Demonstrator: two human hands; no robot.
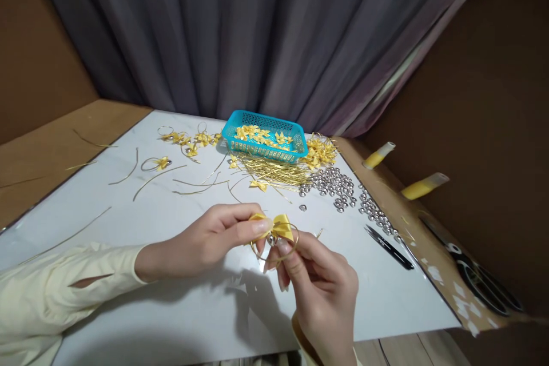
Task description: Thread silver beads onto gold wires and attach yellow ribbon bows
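A yellow ribbon bow is held between both hands above the white board. My left hand pinches the bow's left side between thumb and fingers. My right hand is closed, its thumb and fingertips at a silver bead just below the bow's middle and on the gold wire. The wire curves in a loop around the bead and under the bow. Parts of the bow and wire are covered by my fingers.
A blue basket with yellow bows stands at the back. Gold wires, more bows and silver beads lie near it. Black tweezers lie right; farther right are scissors and two yellow-filled tubes.
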